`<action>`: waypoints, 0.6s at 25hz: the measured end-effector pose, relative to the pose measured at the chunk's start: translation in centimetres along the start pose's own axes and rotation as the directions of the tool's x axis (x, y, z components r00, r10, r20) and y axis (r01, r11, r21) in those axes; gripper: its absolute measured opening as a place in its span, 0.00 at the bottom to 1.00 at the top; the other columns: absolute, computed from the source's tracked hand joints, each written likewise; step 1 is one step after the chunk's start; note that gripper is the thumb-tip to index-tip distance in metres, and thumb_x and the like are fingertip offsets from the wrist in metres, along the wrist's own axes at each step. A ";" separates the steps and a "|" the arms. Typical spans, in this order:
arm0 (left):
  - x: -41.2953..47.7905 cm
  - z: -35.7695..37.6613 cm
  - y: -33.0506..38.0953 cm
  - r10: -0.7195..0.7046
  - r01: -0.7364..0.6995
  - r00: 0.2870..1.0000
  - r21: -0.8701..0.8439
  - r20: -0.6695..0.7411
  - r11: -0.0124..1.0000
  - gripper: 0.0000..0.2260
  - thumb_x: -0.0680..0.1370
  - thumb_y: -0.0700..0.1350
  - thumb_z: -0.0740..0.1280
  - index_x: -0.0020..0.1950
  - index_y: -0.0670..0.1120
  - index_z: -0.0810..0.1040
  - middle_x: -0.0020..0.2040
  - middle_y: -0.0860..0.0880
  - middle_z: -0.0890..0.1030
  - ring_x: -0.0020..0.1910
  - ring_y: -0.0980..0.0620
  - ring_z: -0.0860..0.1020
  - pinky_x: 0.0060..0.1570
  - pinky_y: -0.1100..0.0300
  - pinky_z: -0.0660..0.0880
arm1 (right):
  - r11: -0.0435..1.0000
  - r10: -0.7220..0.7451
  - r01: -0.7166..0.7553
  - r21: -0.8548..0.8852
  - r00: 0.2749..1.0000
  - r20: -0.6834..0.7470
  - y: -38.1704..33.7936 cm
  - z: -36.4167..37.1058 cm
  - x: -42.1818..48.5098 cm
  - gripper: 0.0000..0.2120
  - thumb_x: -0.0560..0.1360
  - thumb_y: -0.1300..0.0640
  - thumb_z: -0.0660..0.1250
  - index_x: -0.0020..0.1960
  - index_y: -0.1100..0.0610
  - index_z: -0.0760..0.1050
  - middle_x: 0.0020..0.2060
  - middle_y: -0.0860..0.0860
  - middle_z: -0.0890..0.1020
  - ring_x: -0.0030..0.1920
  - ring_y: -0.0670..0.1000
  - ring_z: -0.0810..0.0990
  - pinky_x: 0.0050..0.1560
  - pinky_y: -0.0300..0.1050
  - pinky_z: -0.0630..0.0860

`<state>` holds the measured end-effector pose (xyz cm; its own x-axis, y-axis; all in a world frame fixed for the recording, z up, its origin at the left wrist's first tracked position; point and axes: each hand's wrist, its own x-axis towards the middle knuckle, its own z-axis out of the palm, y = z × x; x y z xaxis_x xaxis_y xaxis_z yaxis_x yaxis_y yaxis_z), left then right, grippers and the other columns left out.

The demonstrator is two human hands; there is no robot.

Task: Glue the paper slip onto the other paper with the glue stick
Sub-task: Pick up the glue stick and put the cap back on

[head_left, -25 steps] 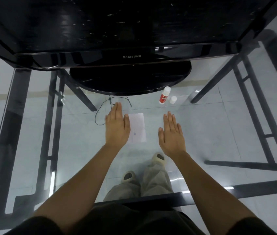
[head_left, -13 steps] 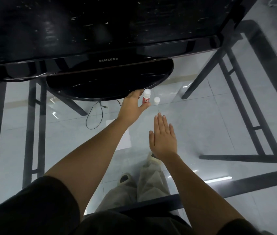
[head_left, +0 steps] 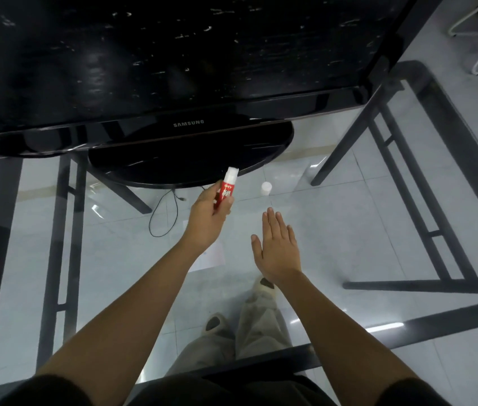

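My left hand (head_left: 207, 221) is shut on a red and white glue stick (head_left: 226, 186), lifted off the glass with its white uncapped end pointing away from me, near the monitor's base. Its white cap (head_left: 266, 188) stands alone on the glass to the right. A white paper (head_left: 211, 256) lies flat on the glass table, mostly hidden under my left wrist and forearm. I cannot make out a separate slip. My right hand (head_left: 277, 249) rests flat on the glass with straight fingers, to the right of the paper, holding nothing.
A big black Samsung monitor (head_left: 185, 123) on an oval base (head_left: 191, 168) fills the far side of the glass table (head_left: 349, 230). A thin black cable (head_left: 161, 218) loops below the base. Dark table legs, floor tiles and my feet show through the glass.
My left hand left the paper, reached forward to the glue stick by the monitor base, gripped it and lifted it toward me. The right hand stayed flat. My head turned slightly.
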<state>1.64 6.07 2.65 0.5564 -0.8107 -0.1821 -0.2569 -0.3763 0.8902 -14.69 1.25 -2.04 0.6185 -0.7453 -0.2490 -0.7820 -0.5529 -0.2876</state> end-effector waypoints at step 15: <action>-5.5 -7.6 3.1 0.062 -0.102 0.967 -0.155 -0.245 0.983 0.09 0.74 0.50 0.69 0.48 0.47 0.74 0.45 0.51 0.80 0.47 0.55 0.78 0.45 0.49 0.79 | 0.553 -0.073 0.175 0.815 0.984 -0.162 -11.6 -11.2 1.6 0.14 0.78 0.48 0.59 0.58 0.52 0.76 0.50 0.46 0.79 0.49 0.38 0.76 0.47 0.27 0.69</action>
<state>3.74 12.79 9.61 0.7162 -0.6977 -0.0187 -0.1871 -0.2177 0.9579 -5.50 2.36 11.23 0.6535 -0.7533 -0.0744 -0.2614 -0.1323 -0.9561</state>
